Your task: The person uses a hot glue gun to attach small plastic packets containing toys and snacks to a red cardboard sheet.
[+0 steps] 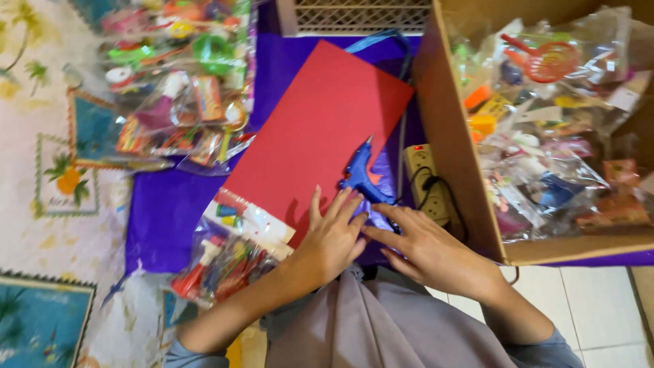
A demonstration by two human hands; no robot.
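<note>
- Your left hand point(332, 238) lies flat with its fingers spread on the near edge of the red card sheet point(317, 133), pinning it to the purple cloth point(167, 211).
- Your right hand point(426, 249) sits just beside it, fingers loosely extended and working at something small and purplish between the two hands; you grip nothing firmly, and what the fingertips pinch is too hidden to tell.
- The two hands are close together, almost touching at the fingertips.
- The blue glue gun point(364, 176) rests on the right edge of the red sheet, nozzle pointing away from you, just beyond your fingers. Neither hand holds it.
- The step in hand looks like pressing or smoothing a spot at the sheet's near corner.
- The next move probably calls for keeping the sheet pinned with your left hand while your right reaches the short way to the glue gun; mind the nozzle, since its cord runs to the power strip point(426, 180), where a small red light shows.
- The red sheet is flat, uncreased and lies at an angle, with a clear packet of small toys point(228, 255) overlapping its near-left corner.
- A cardboard box point(453, 150) full of similar packets stands to your right.
</note>
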